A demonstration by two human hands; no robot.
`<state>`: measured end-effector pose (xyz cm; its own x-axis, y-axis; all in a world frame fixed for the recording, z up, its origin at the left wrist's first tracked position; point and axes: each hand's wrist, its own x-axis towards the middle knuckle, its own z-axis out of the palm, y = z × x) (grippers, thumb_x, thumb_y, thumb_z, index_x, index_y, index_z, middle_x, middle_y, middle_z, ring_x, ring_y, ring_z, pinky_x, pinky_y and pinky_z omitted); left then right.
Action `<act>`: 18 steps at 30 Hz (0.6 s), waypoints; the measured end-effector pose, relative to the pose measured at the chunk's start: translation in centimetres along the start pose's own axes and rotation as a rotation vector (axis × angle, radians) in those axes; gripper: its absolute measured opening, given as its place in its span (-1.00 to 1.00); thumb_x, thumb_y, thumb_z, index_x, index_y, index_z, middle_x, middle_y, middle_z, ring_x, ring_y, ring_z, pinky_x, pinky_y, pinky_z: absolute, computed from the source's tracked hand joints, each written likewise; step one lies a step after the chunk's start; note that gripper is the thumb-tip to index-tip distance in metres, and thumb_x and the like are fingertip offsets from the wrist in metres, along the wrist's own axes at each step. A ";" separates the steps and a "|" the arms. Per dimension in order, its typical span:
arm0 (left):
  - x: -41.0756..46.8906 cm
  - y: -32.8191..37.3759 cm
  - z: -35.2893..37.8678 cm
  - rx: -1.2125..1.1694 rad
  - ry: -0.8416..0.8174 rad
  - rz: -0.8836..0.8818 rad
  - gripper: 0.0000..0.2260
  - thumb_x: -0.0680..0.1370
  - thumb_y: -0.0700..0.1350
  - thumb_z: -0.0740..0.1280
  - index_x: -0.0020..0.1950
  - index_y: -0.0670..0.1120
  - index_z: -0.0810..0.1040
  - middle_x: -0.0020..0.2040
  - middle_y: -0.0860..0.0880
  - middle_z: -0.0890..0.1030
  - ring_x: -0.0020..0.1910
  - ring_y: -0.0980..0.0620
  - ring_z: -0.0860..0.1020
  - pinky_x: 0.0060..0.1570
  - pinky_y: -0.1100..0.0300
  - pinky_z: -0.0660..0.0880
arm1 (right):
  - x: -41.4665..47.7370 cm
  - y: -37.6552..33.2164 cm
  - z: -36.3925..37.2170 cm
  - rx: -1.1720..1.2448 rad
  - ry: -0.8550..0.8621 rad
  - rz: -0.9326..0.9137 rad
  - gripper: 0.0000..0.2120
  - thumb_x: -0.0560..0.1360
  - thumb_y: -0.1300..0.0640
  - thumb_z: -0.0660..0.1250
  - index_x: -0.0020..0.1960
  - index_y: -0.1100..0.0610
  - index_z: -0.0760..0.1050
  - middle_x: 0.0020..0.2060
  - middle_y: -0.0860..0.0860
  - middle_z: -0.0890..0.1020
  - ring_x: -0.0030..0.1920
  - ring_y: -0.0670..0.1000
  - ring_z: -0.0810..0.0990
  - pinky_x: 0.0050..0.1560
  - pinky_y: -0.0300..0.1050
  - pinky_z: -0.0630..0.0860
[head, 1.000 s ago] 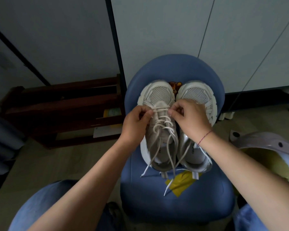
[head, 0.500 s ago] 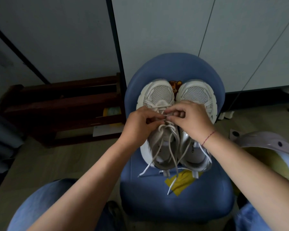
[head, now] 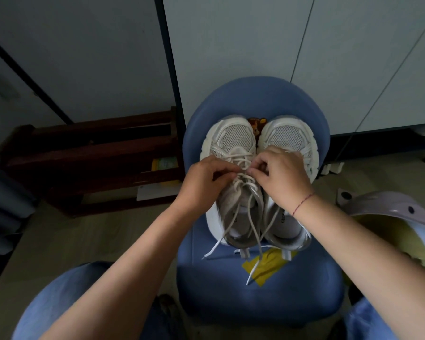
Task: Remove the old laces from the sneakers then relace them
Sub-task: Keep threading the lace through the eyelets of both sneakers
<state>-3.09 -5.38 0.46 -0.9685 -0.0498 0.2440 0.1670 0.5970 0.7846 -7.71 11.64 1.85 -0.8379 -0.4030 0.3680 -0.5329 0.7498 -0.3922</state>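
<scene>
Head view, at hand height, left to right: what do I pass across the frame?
Dark wooden rack → left hand → white shoelace, pinched by both hands' fingers → right hand → pale lilac curved plastic shell.

No text is clearly readable. A short line of dark letters [head: 283,217] runs along the inner side of the right-hand white sneaker [head: 288,137], near its heel opening, too small and blurred to make out.

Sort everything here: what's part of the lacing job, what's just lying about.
Job: left sneaker, its lace pinched by left hand and right hand; right sneaker.
Lying about: blue chair under the shoes, yellow patch, wooden shelf, bear sticker.
</scene>
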 end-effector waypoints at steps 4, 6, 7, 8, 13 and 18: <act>0.1 0.2 0.0 0.030 -0.044 0.027 -0.86 0.52 -0.13 0.45 0.06 -0.01 0.70 -0.07 0.05 0.58 -0.16 0.29 0.52 -0.13 0.51 0.37 | 0.1 -0.1 -0.4 -0.035 -0.138 0.008 -0.92 0.56 0.06 0.25 -0.09 0.02 0.47 -0.11 -0.14 0.44 -0.02 -0.09 0.42 0.09 -0.12 0.14; 0.2 0.3 0.0 0.070 -0.073 0.032 -0.88 0.53 -0.13 0.44 0.05 -0.02 0.69 -0.08 0.04 0.55 -0.16 0.25 0.50 -0.13 0.49 0.36 | 0.0 0.0 -0.7 0.028 -0.180 0.022 -0.93 0.57 0.09 0.24 -0.07 0.06 0.46 -0.11 -0.12 0.47 0.02 -0.03 0.47 0.12 -0.11 0.16; 0.3 0.3 0.0 0.089 -0.085 0.034 -0.89 0.52 -0.14 0.44 0.03 -0.03 0.68 -0.09 0.03 0.53 -0.17 0.23 0.49 -0.14 0.48 0.35 | 0.0 0.1 -0.8 0.054 -0.196 0.025 -0.93 0.57 0.11 0.24 -0.07 0.07 0.46 -0.11 -0.11 0.48 0.02 -0.01 0.48 0.14 -0.10 0.17; 0.4 0.5 0.0 0.099 -0.096 0.032 -0.91 0.52 -0.15 0.44 0.01 -0.04 0.67 -0.10 0.03 0.52 -0.19 0.22 0.47 -0.16 0.47 0.35 | 0.0 0.2 -0.9 0.070 -0.205 0.026 -0.93 0.57 0.13 0.23 -0.08 0.07 0.45 -0.12 -0.10 0.49 0.00 0.01 0.48 0.16 -0.09 0.18; 0.7 0.7 -0.2 -0.068 -0.123 -0.127 -0.86 0.57 -0.19 0.38 -0.17 -0.02 0.56 -0.21 0.02 0.55 -0.25 0.14 0.50 -0.17 0.33 0.43 | -0.1 0.3 -0.9 0.102 -0.212 0.018 -0.92 0.57 0.17 0.23 -0.11 0.07 0.39 -0.16 -0.08 0.47 -0.06 0.01 0.46 0.14 -0.01 0.28; 0.1 0.5 -0.2 -0.479 -0.086 -0.322 -0.80 0.65 -0.21 0.23 -0.14 -0.09 0.56 -0.33 0.09 0.56 -0.34 0.24 0.51 -0.24 0.37 0.46 | 0.0 0.5 -0.9 0.119 -0.197 0.006 -0.90 0.58 0.18 0.22 -0.11 0.08 0.37 -0.20 -0.08 0.44 -0.12 -0.01 0.42 0.06 -0.01 0.29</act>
<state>-3.07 -5.26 1.04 -0.9925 -0.0917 -0.0807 -0.0925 0.1331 0.9868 -7.81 12.49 2.45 -0.8415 -0.5025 0.1982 -0.5285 0.6901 -0.4944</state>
